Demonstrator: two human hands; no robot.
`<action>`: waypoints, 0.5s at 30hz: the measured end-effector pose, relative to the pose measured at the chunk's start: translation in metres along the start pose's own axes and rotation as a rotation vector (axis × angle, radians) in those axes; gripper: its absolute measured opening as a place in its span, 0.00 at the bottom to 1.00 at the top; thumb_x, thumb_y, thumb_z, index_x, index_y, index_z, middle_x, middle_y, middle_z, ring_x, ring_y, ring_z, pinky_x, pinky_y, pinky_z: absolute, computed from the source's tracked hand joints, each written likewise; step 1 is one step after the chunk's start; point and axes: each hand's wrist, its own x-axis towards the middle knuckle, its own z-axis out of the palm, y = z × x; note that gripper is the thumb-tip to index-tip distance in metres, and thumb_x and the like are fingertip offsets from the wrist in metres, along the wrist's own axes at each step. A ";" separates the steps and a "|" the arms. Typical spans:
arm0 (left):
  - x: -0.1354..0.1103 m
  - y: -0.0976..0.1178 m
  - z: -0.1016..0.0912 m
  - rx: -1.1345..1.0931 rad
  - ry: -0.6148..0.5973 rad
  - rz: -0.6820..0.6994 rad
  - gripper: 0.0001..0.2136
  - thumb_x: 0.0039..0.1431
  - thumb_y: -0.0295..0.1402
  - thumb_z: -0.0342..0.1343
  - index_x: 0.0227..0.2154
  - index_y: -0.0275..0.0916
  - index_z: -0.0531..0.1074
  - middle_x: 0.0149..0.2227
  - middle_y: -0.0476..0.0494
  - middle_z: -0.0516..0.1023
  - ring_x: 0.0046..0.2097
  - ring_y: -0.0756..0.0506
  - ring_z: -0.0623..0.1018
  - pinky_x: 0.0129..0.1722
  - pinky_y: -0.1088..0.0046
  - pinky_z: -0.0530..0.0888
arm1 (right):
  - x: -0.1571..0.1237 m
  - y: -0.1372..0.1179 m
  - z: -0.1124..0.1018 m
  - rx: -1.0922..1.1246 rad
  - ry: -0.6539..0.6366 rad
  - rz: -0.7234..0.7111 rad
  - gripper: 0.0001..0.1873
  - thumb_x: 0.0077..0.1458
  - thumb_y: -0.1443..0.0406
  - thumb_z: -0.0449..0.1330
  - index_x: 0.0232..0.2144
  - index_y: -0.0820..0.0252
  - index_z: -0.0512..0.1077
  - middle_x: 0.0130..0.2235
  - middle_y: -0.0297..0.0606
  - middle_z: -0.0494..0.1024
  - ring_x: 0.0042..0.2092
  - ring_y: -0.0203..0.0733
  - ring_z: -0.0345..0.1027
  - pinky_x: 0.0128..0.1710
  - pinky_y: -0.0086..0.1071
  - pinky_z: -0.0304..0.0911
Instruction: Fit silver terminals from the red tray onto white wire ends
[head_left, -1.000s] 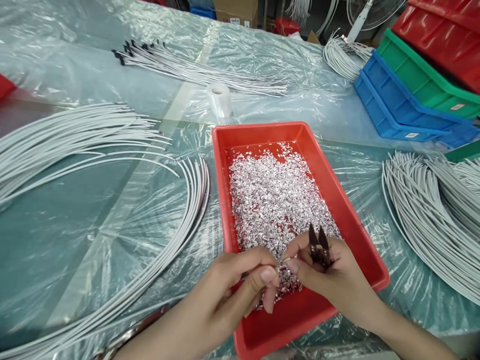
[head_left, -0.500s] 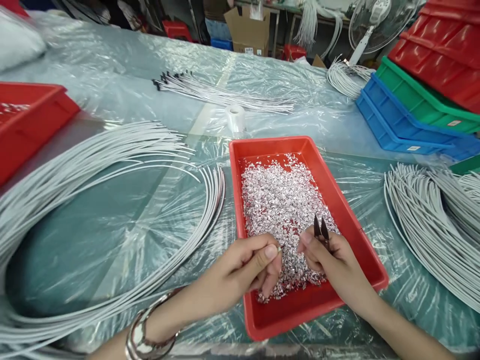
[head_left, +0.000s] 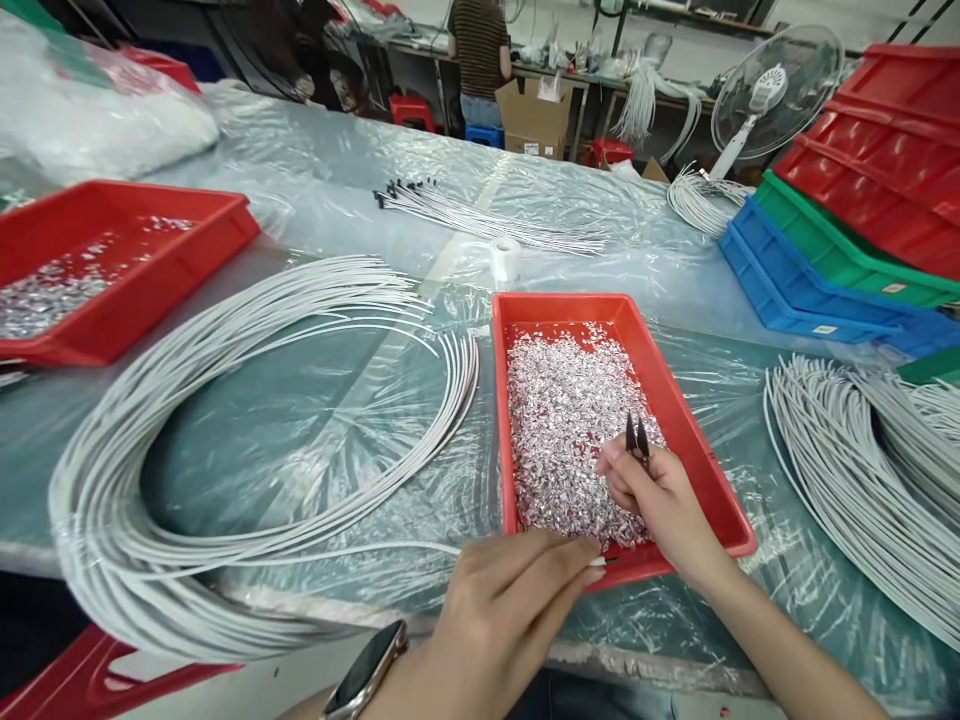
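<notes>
My left hand, back upward, is over the near end of a red tray. Its fingers are closed on a white cable, whose dark tip pokes out past them. The cable trails left toward a large coil of white cables. Above the tray my right hand is closed around small snips, with two dark pointed blades sticking up. Whether its thumb and forefinger pinch anything else cannot be made out. Many small shiny metal pieces cover the tray's bottom.
Another red tray with metal pieces stands left. More white cables lie right, below stacked blue and green bins. A clear roll and black-ended cables lie behind the tray. A person stands far back near a fan.
My left hand has moved nearer to me and turned back up, with a cable now visible in it. My right hand stays over the tray with the snips. The view has tilted up.
</notes>
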 end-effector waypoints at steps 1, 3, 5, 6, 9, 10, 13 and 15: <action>-0.002 0.001 0.000 -0.003 0.013 -0.009 0.09 0.63 0.24 0.50 0.44 0.36 0.69 0.36 0.45 0.78 0.35 0.51 0.77 0.35 0.77 0.73 | 0.000 0.000 0.000 -0.014 0.003 -0.001 0.19 0.56 0.51 0.55 0.25 0.60 0.67 0.17 0.23 0.50 0.19 0.30 0.42 0.19 0.27 0.40; -0.008 0.002 -0.001 0.011 0.048 -0.025 0.08 0.62 0.25 0.51 0.43 0.36 0.70 0.36 0.44 0.79 0.37 0.50 0.77 0.37 0.77 0.73 | -0.001 0.001 0.001 -0.033 0.010 -0.003 0.19 0.56 0.51 0.56 0.25 0.61 0.67 0.17 0.24 0.51 0.19 0.30 0.43 0.19 0.27 0.39; -0.023 0.001 -0.001 0.014 0.072 -0.043 0.08 0.62 0.25 0.50 0.43 0.35 0.70 0.36 0.42 0.78 0.37 0.49 0.77 0.37 0.77 0.73 | -0.001 0.003 0.000 -0.039 0.014 -0.004 0.19 0.56 0.50 0.56 0.25 0.60 0.67 0.18 0.25 0.53 0.19 0.30 0.43 0.19 0.28 0.38; -0.035 0.000 -0.001 -0.004 0.079 -0.039 0.08 0.63 0.27 0.49 0.42 0.35 0.69 0.35 0.41 0.78 0.36 0.49 0.78 0.35 0.76 0.73 | -0.001 0.005 -0.001 -0.036 0.012 -0.002 0.19 0.56 0.50 0.56 0.25 0.60 0.66 0.18 0.25 0.53 0.19 0.30 0.44 0.19 0.28 0.38; -0.085 -0.008 0.006 -0.125 -0.036 0.013 0.16 0.67 0.37 0.39 0.37 0.36 0.70 0.26 0.44 0.77 0.27 0.50 0.77 0.25 0.78 0.70 | -0.001 0.009 -0.005 -0.026 -0.005 0.001 0.18 0.56 0.51 0.56 0.25 0.60 0.67 0.18 0.26 0.54 0.20 0.31 0.44 0.20 0.29 0.38; -0.104 -0.012 0.009 -0.146 -0.230 -0.038 0.19 0.68 0.40 0.36 0.33 0.37 0.70 0.24 0.46 0.76 0.24 0.52 0.76 0.23 0.80 0.69 | -0.001 0.010 -0.006 -0.023 -0.011 0.008 0.18 0.56 0.52 0.57 0.25 0.59 0.67 0.18 0.26 0.53 0.20 0.32 0.44 0.20 0.30 0.38; -0.160 -0.028 0.020 0.016 -0.580 -0.245 0.17 0.66 0.37 0.43 0.24 0.40 0.70 0.20 0.52 0.73 0.20 0.55 0.73 0.20 0.83 0.67 | -0.003 0.008 -0.007 -0.066 -0.007 0.080 0.18 0.56 0.50 0.56 0.25 0.58 0.67 0.19 0.28 0.53 0.21 0.34 0.45 0.22 0.33 0.39; -0.187 -0.045 0.024 0.159 -0.585 -0.372 0.12 0.65 0.34 0.46 0.28 0.40 0.71 0.22 0.52 0.75 0.24 0.54 0.76 0.23 0.83 0.70 | -0.005 0.006 -0.007 -0.101 0.007 0.125 0.18 0.56 0.50 0.56 0.23 0.56 0.65 0.20 0.30 0.54 0.22 0.36 0.46 0.23 0.36 0.41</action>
